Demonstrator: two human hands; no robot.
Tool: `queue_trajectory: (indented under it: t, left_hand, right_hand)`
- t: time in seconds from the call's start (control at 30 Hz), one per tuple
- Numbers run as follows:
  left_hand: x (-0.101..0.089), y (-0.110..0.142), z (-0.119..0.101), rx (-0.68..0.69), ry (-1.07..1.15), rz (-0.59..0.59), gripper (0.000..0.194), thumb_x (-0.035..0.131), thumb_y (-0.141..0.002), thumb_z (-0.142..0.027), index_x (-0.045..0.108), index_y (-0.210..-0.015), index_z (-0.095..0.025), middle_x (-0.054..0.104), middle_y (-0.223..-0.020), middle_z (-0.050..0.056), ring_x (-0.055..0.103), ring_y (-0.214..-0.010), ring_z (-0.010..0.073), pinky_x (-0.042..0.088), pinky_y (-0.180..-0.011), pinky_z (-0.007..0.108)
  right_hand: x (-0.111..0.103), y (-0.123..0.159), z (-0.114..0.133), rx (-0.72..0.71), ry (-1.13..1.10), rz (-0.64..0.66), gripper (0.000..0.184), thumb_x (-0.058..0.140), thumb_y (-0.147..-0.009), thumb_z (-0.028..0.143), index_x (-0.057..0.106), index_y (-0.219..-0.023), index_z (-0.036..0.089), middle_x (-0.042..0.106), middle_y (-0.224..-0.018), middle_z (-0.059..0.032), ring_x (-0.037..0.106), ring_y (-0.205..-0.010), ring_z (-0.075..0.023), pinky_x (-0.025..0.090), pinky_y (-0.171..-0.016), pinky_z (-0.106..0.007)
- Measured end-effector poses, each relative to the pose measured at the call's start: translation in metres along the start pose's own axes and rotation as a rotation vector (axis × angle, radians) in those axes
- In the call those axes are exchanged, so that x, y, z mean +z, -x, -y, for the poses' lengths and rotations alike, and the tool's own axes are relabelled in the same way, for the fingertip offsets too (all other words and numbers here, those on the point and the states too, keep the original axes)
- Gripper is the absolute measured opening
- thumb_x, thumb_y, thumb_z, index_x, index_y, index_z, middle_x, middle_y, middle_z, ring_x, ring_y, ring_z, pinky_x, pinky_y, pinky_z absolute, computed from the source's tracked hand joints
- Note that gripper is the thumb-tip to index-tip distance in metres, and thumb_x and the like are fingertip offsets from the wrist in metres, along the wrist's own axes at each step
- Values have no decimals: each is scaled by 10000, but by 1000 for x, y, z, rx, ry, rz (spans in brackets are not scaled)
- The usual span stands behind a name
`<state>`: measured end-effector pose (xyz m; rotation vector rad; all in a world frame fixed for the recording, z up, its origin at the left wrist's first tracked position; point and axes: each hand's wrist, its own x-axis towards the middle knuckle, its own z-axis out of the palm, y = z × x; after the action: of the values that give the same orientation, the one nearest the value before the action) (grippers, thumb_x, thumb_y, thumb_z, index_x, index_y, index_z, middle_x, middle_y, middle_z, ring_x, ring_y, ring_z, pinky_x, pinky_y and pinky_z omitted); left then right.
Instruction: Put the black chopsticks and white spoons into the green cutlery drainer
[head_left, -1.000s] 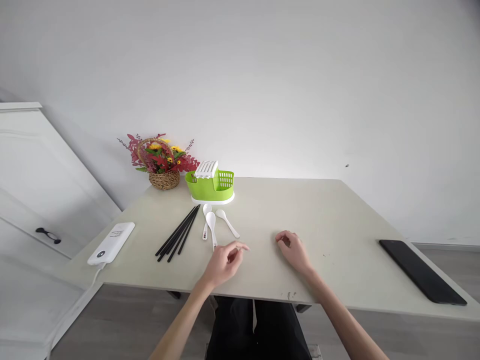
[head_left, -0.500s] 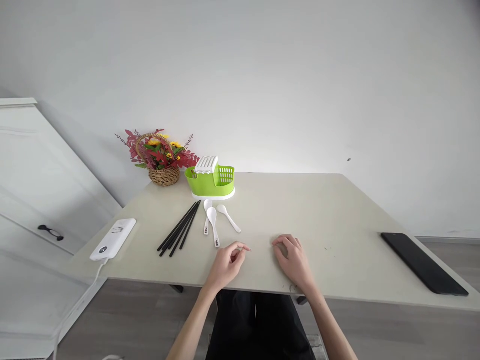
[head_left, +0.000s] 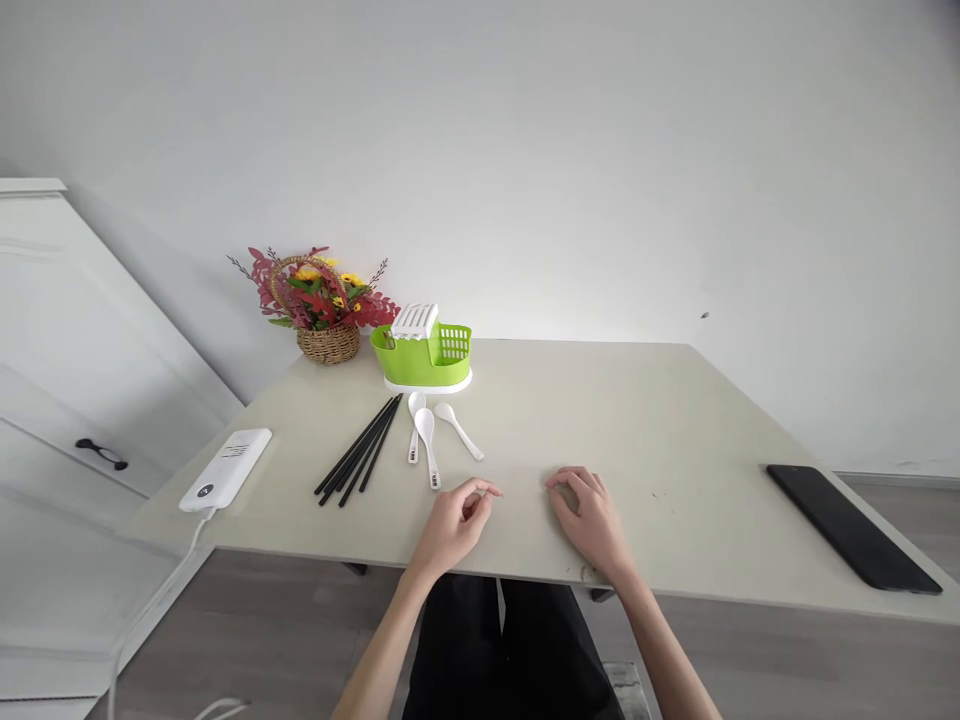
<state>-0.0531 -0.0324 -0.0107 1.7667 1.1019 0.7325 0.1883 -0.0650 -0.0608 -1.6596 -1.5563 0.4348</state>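
My left hand [head_left: 456, 523] rests on its side on the table, loosely curled, with a gap between thumb and fingers and nothing held. Palm down to its right is my right hand [head_left: 589, 516], its fingers bent in a relaxed arch and empty. Three white spoons [head_left: 426, 437] lie just beyond my left hand, one apart from the other two. Several black chopsticks [head_left: 365, 450] are gathered in a slanting bundle left of the spoons. Behind them stands a green utensil basket [head_left: 424, 373] with a white slatted top piece [head_left: 415, 321] and white base.
A wicker basket of flowers [head_left: 328, 345] stands at the back left. The white power bank [head_left: 226, 468] with a cable lies at the table's left edge, near a white cabinet [head_left: 75, 400]. At the right edge lies a black phone [head_left: 851, 525]. A wall backs the table [head_left: 600, 400].
The view has shifted very slightly. Both hands stay in the same place and pose, and no object on the table has moved.
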Motion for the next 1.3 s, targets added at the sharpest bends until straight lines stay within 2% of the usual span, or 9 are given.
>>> queue_trajectory:
  t: [0.4,0.7,0.83,0.97,1.3]
  left_hand:
    - [0,0,0,-45,9,-30,376,490,-1029,-507,717,-1063,-209,310,-607,-61,286,-569,133,227,-545,269]
    - [-1,-3,-1,-111,-14,-64,421,478,-1030,-556,699,-1083,-201,292,-598,-67,280,-548,128,214,-517,260]
    - [-1,-4,-4,-153,-21,-82,426,489,-1021,-566,700,-1084,-201,296,-592,-67,287,-534,124,222,-497,253]
    - [-1,-5,-7,-194,-31,-96,429,502,-1010,-576,709,-1096,-211,309,-580,-64,289,-523,126,214,-488,256]
    - [0,-10,-7,-267,-72,-119,419,506,-995,-596,724,-1007,-237,303,-594,-51,296,-549,140,220,-514,258]
  right_hand:
    - [-3,1,5,-29,-60,0,216,467,-999,330,675,-1029,279,706,-1164,-85,620,-1103,-292,527,-876,-435]
    - [-4,1,7,-58,-99,-3,172,483,-1027,306,654,-1022,287,710,-1132,-80,631,-1089,-290,528,-913,-446]
    - [-2,2,12,-74,-99,-35,173,475,-1038,297,647,-1032,291,704,-1102,-88,642,-1075,-296,534,-884,-446]
    - [0,2,15,-84,-111,-14,173,469,-1035,267,638,-1056,300,692,-1105,-92,639,-1021,-295,531,-849,-459]
    - [8,1,10,-113,-100,0,190,504,-996,187,620,-1053,325,699,-1090,-65,644,-994,-301,509,-831,-464]
